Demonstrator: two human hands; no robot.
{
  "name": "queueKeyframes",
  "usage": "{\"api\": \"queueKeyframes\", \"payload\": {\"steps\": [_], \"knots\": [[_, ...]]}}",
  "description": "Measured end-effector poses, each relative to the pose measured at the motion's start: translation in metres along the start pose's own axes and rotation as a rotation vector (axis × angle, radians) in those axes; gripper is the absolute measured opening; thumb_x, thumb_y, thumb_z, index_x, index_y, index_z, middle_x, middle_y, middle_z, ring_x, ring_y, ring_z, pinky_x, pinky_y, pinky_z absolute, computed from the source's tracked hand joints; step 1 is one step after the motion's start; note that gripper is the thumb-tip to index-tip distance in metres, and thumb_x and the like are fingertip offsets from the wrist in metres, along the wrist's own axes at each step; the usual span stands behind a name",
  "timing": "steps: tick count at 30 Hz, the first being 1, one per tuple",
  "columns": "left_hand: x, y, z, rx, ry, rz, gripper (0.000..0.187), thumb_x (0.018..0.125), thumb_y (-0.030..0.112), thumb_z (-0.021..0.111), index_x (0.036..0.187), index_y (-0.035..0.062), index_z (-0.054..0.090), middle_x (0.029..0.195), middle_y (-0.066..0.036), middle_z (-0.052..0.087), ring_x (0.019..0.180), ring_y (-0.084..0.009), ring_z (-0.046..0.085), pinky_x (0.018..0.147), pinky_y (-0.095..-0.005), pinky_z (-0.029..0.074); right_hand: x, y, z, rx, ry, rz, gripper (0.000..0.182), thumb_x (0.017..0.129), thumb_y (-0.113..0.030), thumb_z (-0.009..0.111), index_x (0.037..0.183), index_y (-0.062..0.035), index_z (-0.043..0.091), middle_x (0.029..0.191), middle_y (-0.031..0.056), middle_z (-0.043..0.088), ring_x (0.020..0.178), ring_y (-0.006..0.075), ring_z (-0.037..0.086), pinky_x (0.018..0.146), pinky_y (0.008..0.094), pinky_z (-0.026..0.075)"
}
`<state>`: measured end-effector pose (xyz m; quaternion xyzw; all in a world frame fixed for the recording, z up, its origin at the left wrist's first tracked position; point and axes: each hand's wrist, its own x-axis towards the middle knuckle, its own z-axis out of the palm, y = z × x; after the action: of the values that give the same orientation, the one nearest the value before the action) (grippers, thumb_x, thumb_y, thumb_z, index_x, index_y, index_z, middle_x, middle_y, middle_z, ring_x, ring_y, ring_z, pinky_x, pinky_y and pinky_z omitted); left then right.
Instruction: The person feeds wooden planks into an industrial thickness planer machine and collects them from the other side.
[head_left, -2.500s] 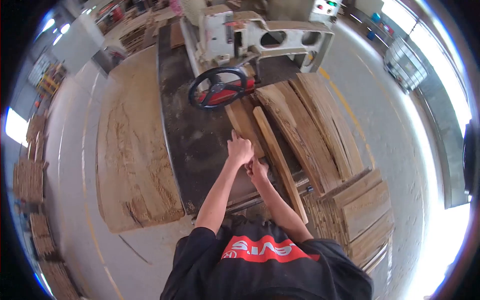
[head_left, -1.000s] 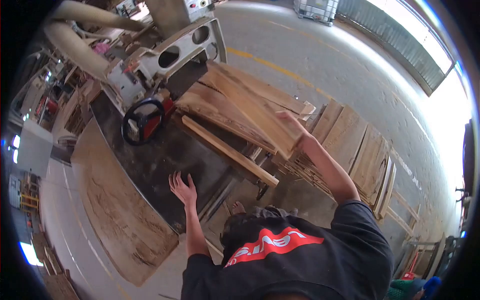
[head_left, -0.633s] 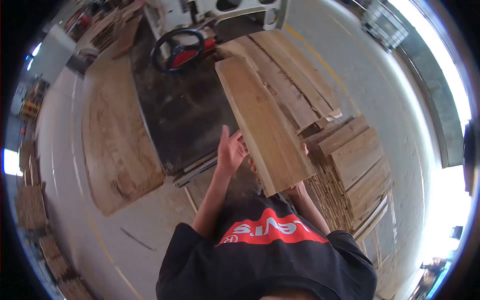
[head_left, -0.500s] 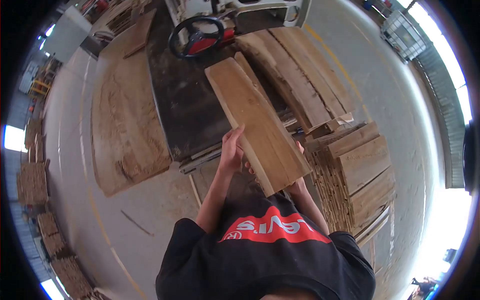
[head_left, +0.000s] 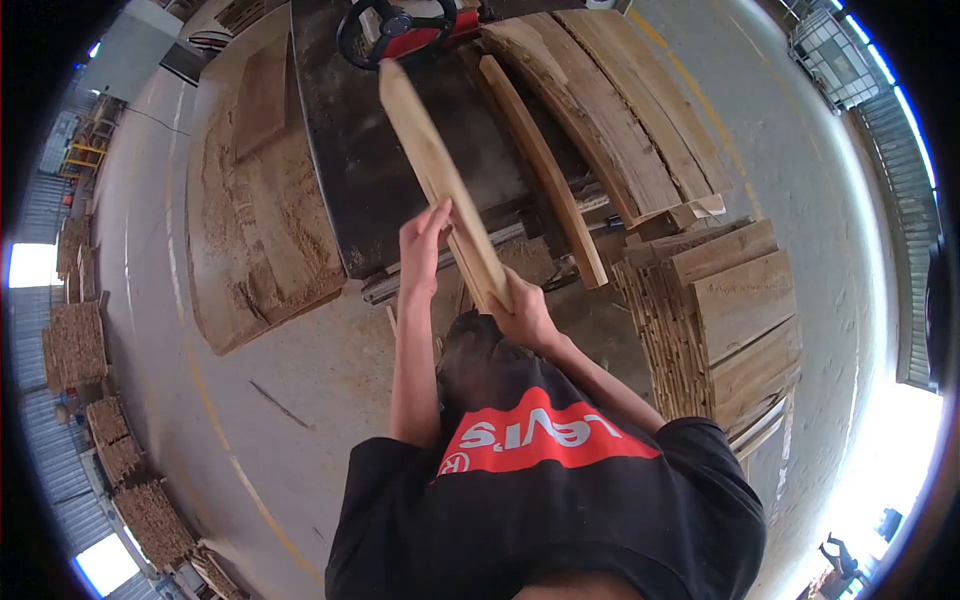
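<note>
Wooden board [head_left: 435,165] tilted on edge, right hand [head_left: 522,312] grip clenched on its near end, left hand [head_left: 422,245] flat against it.

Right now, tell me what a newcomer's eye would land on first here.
First, the wooden board tilted on edge at centre, the left hand flat against its side and the right hand gripping its near end. Beyond it lies the dark machine table with a black handwheel at the top. Stacked planks stand at the right.
</note>
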<state>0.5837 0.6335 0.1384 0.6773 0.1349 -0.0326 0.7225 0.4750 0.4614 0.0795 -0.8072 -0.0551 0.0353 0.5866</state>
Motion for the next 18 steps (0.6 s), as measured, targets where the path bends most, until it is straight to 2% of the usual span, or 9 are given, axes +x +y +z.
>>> {"api": "queueKeyframes", "payload": {"steps": [1,3,5,7,8,11,15,16,18], "knots": [[0.000,-0.005,0.000,-0.053,-0.102,-0.025,0.054,0.100,0.042,0.073,0.125,-0.0051,0.074,0.121,-0.008,0.074,0.113,-0.0140,0.062,0.102,-0.0345,0.047,0.000,0.010,-0.008,0.057,0.013,0.038,0.054,0.094,-0.015,0.074,0.141,0.0054,0.057,0.116,0.0198,0.073,0.106,0.0240,0.069,0.091,0.0408,0.056],[-0.002,-0.010,0.002,0.385,-0.151,0.043,0.065,0.099,0.046,0.072,0.138,-0.0061,0.065,0.143,-0.020,0.061,0.135,-0.0281,0.053,0.113,-0.0417,0.042,0.004,0.052,-0.011,0.373,0.080,0.127,0.041,0.096,-0.012,0.071,0.132,0.0068,0.063,0.103,0.0079,0.073,0.098,0.0118,0.062,0.085,0.0324,0.055],[-0.005,-0.028,0.001,0.725,-0.167,0.122,0.077,0.097,0.050,0.073,0.148,-0.0068,0.056,0.157,-0.031,0.046,0.150,-0.0419,0.039,0.121,-0.0490,0.036,0.004,0.038,-0.034,0.478,0.010,0.328,0.039,0.098,-0.012,0.070,0.131,0.0077,0.063,0.105,0.0052,0.073,0.097,0.0118,0.064,0.084,0.0308,0.055],[-0.001,-0.079,0.001,0.951,-0.126,0.220,0.089,0.095,0.053,0.074,0.155,-0.0072,0.047,0.164,-0.041,0.030,0.157,-0.0553,0.021,0.127,-0.0563,0.028,0.007,0.064,-0.035,0.451,-0.001,0.346,0.040,0.099,-0.014,0.070,0.131,0.0082,0.063,0.103,0.0054,0.073,0.095,0.0125,0.064,0.083,0.0317,0.055],[-0.003,-0.091,0.003,0.903,-0.157,0.237,0.097,0.093,0.054,0.076,0.159,-0.0071,0.039,0.162,-0.047,0.025,0.156,-0.0625,0.014,0.127,-0.0614,0.023,0.001,0.073,-0.030,0.444,-0.006,0.367,0.040,0.099,-0.015,0.071,0.131,0.0084,0.063,0.102,0.0054,0.073,0.093,0.0128,0.064,0.083,0.0322,0.055],[-0.006,-0.103,0.009,0.804,-0.113,0.342,0.097,0.093,0.052,0.077,0.159,-0.0080,0.037,0.163,-0.045,0.026,0.157,-0.0602,0.015,0.128,-0.0592,0.023,0.002,0.057,-0.028,0.305,0.088,0.097,0.045,0.098,-0.016,0.072,0.134,0.0085,0.061,0.098,0.0142,0.076,0.092,0.0219,0.073,0.081,0.0363,0.057],[-0.007,-0.102,0.001,0.646,-0.132,0.298,0.083,0.099,0.044,0.073,0.152,-0.0116,0.044,0.163,-0.041,0.032,0.155,-0.0607,0.019,0.128,-0.0565,0.023,-0.001,-0.009,-0.040,-0.040,0.032,-0.032,0.053,0.095,-0.014,0.073,0.140,0.0087,0.056,0.098,0.0291,0.073,0.094,0.0420,0.076,0.080,0.0437,0.059],[-0.009,-0.098,0.002,0.658,-0.128,0.338,0.072,0.104,0.041,0.068,0.148,-0.0128,0.050,0.161,-0.037,0.039,0.156,-0.0508,0.028,0.126,-0.0490,0.029,-0.002,-0.018,-0.040,-0.077,0.026,-0.057,0.056,0.093,-0.013,0.074,0.140,0.0091,0.055,0.100,0.0316,0.072,0.094,0.0447,0.075,0.080,0.0441,0.059],[-0.013,-0.091,0.006,0.290,-0.149,0.228,0.066,0.106,0.040,0.066,0.145,-0.0120,0.054,0.154,-0.028,0.049,0.145,-0.0372,0.045,0.118,-0.0407,0.037,-0.006,-0.025,-0.036,-0.180,0.027,-0.091,0.064,0.088,-0.012,0.075,0.144,0.0097,0.051,0.101,0.0329,0.072,0.092,0.0519,0.071,0.080,0.0485,0.060]]}}
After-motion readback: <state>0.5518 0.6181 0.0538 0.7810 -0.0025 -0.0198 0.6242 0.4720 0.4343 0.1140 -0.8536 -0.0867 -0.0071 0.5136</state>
